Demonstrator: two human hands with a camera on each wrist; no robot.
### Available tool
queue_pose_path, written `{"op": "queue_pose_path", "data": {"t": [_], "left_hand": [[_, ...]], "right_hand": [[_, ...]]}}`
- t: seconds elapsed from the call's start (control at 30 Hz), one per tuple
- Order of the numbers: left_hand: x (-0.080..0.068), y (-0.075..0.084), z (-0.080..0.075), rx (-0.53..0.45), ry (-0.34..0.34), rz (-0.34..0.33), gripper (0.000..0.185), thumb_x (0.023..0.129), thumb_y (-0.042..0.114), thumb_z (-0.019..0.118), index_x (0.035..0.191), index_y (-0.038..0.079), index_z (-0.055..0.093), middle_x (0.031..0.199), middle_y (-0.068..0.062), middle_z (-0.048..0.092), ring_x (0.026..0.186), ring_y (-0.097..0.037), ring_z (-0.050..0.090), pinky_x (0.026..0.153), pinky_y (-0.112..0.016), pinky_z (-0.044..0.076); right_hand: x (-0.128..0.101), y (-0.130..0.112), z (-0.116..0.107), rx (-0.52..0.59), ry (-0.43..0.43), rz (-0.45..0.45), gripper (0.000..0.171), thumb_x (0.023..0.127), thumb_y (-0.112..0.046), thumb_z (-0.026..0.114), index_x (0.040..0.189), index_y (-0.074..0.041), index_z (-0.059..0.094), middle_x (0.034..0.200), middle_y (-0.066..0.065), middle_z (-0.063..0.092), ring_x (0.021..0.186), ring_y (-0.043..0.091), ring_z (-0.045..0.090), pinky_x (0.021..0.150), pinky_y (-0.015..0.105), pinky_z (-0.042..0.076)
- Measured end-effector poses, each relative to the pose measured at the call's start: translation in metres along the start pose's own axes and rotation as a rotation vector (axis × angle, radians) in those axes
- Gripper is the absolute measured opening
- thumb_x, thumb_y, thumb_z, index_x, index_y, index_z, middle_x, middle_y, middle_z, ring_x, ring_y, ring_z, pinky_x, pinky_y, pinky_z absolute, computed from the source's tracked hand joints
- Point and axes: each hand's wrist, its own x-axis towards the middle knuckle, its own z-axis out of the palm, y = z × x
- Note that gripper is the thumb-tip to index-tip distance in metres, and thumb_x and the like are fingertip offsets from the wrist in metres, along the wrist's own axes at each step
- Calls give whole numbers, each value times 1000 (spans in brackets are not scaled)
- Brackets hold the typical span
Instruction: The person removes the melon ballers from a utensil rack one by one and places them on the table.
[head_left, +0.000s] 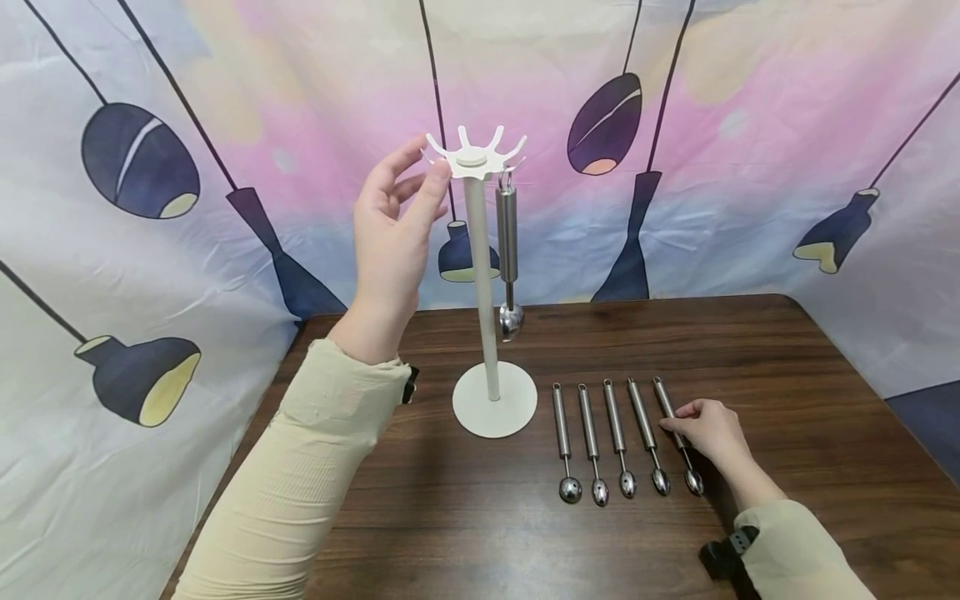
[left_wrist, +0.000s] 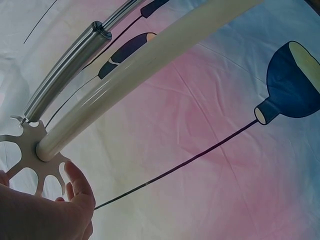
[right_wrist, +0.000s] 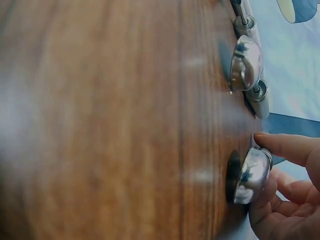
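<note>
A white utensil stand (head_left: pixel 480 275) with a ring of curved hooks stands on the table. My left hand (head_left: pixel 397 221) holds its top at the left, with the thumb against one hook; the left wrist view shows the thumb (left_wrist: pixel 77 180) at the hook's edge. From a hook on the right side hangs a steel melon baller (head_left: pixel 507 242), bowl down. Several more melon ballers (head_left: pixel 612 417) lie in a row, handles pointing away. My right hand (head_left: pixel 708 429) pinches the handle of the rightmost melon baller (head_left: pixel 667 404), whose bowl (right_wrist: pixel 252 177) appears beside the fingers in the right wrist view.
The dark wooden table (head_left: pixel 450 533) carries everything. Behind it hangs a cloth backdrop (head_left: pixel 315 100) printed with lamps. The stand's round base (head_left: pixel 472 417) sits left of the row of melon ballers.
</note>
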Motion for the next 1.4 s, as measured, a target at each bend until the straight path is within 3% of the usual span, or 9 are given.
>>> {"op": "queue_pose_path", "data": {"t": [0.2, 0.33, 0.63, 0.9, 1.23, 1.4], "left_hand": [[-1, -1, 0, -27, -20, 14, 46, 95, 13, 65, 139, 3, 53, 140, -8, 54, 116, -17, 60, 96, -34, 54], [-1, -2, 0, -49, -24, 9, 46, 96, 11, 64, 139, 1, 51, 142, -9, 53, 118, -18, 60, 97, -35, 53], [-2, -2, 2, -83, -28, 24, 43, 94, 7, 65, 133, -3, 49, 143, -9, 51, 125, -19, 56, 102, -33, 51], [-3, -2, 4, -68, -34, 55, 35, 91, 6, 67, 121, 0, 51, 149, -11, 46, 124, -21, 55, 103, -32, 50], [-2, -5, 5, -72, -39, 66, 35, 92, 8, 67, 123, 5, 51, 132, -8, 54, 111, -21, 58, 95, -32, 52], [-1, -3, 5, -63, -10, 27, 34, 97, 15, 61, 128, 8, 47, 125, -6, 57, 110, -19, 59, 89, -33, 52]], "right_hand": [[-1, 1, -5, 24, -52, 36, 60, 88, -42, 71, 112, 12, 62, 99, 24, 68, 69, 18, 63, 59, 32, 51], [-3, -2, -9, 29, -44, 34, 69, 90, -49, 68, 118, 13, 59, 103, 26, 67, 69, 17, 63, 58, 30, 51], [-7, -32, -15, 16, 97, -87, 60, 92, -50, 64, 117, 4, 66, 112, 26, 67, 97, 37, 64, 74, 43, 52], [-14, -71, -20, 99, 170, -204, 51, 92, -48, 65, 115, -2, 69, 98, 15, 71, 84, 23, 61, 68, 29, 46], [-16, -121, -20, 222, 196, -305, 45, 93, -45, 66, 117, -8, 69, 97, 10, 69, 84, 17, 59, 68, 27, 48], [-17, -145, -21, 291, 196, -359, 40, 93, -44, 66, 116, -11, 70, 94, 6, 67, 83, 15, 58, 68, 24, 47]]}}
